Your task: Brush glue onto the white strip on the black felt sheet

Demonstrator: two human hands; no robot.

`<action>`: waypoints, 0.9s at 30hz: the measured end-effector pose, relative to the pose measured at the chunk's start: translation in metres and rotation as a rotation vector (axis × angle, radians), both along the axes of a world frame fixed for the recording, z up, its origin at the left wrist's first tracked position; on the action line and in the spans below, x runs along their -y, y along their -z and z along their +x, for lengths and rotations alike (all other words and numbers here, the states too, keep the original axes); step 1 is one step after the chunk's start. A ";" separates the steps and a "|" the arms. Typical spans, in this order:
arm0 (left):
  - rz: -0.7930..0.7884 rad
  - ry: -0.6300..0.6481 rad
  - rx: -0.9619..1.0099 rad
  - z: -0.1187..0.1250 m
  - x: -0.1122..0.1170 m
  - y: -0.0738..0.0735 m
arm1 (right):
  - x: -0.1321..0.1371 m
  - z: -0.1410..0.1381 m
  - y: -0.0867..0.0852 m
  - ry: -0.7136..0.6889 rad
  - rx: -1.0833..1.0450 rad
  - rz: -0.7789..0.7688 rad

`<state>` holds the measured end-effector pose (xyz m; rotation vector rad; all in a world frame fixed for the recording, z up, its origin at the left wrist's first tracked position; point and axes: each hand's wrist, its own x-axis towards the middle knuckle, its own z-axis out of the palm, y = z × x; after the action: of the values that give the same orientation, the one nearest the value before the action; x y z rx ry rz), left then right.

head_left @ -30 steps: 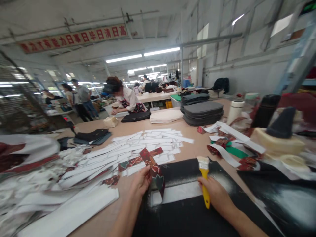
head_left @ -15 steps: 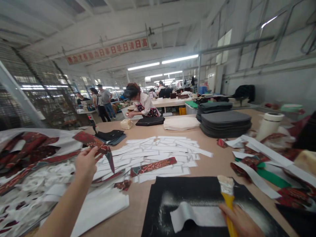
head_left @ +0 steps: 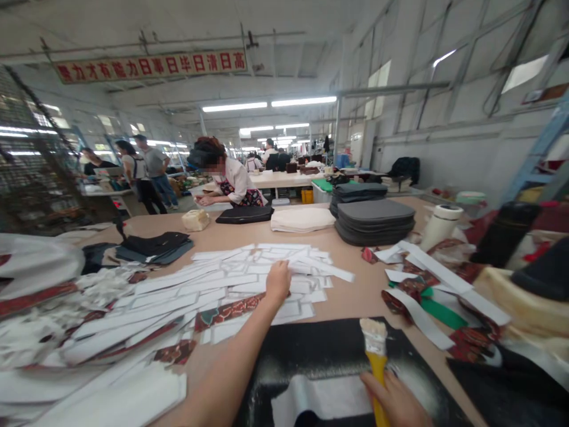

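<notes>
My left hand [head_left: 278, 281] reaches forward onto a spread of white strips [head_left: 249, 270] on the table. It rests by the end of a red patterned strip [head_left: 229, 309]; its fingers are hidden behind the back of the hand. My right hand [head_left: 395, 403] grips a yellow-handled brush [head_left: 376, 350], bristles up and away from me. The brush lies over a black mat [head_left: 320, 350] smeared with white. A white strip [head_left: 326, 398] lies on the mat beside the brush handle.
Stacked grey pads [head_left: 376, 216], a cream stack [head_left: 302, 218] and a white roll [head_left: 440, 225] stand farther back. Black pieces [head_left: 155, 244] and a heap of strips [head_left: 48, 314] lie left; loose strips with a green piece [head_left: 440, 312] lie right. A person [head_left: 229, 178] leans over the far end.
My left hand carried a red patterned strip from the mat to the left heap, then came back without it to the white strips. The right hand kept the brush on the mat.
</notes>
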<state>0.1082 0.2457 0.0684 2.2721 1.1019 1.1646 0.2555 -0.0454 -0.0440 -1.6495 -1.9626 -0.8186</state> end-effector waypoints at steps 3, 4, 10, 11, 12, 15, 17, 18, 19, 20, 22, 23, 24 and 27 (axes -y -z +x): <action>-0.099 0.217 -0.126 -0.006 0.053 0.020 | 0.000 -0.008 -0.006 0.049 -0.095 -0.025; -0.150 0.314 -0.178 -0.016 0.071 0.023 | 0.000 -0.010 -0.008 0.060 -0.104 -0.042; -0.154 0.548 -0.594 -0.091 0.155 0.033 | 0.000 -0.013 -0.012 0.076 -0.122 -0.110; -0.091 0.510 -0.618 -0.099 0.161 0.036 | 0.001 -0.013 -0.013 0.076 -0.121 -0.123; -0.029 0.472 -0.626 -0.106 0.165 0.038 | 0.001 -0.013 -0.013 0.080 -0.118 -0.135; 0.167 0.356 -0.595 -0.124 0.168 0.044 | 0.002 -0.013 -0.014 0.086 -0.092 -0.159; 0.302 0.331 -0.584 -0.136 0.165 0.048 | 0.003 -0.014 -0.015 0.096 -0.080 -0.156; 0.353 0.330 -0.593 -0.142 0.163 0.050 | 0.003 -0.015 -0.016 0.098 -0.074 -0.153; 0.387 0.326 -0.610 -0.149 0.162 0.053 | 0.003 -0.016 -0.016 0.103 -0.071 -0.150; 0.401 0.312 -0.634 -0.156 0.160 0.057 | 0.003 -0.016 -0.015 0.109 -0.070 -0.148; 0.392 0.244 -0.683 -0.168 0.158 0.064 | 0.003 -0.016 -0.013 0.113 -0.068 -0.149; 0.381 0.198 -0.698 -0.174 0.157 0.067 | 0.003 -0.015 -0.012 0.114 -0.064 -0.146; 0.371 0.150 -0.702 -0.180 0.158 0.069 | 0.003 -0.014 -0.012 0.107 -0.055 -0.140; 0.341 0.069 -0.632 -0.190 0.168 0.073 | 0.003 -0.010 -0.021 0.025 0.015 -0.157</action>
<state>-0.0818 0.0773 -0.0046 3.0405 1.0696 0.6458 0.2453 -0.0480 -0.0226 -1.7641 -2.0663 -0.7034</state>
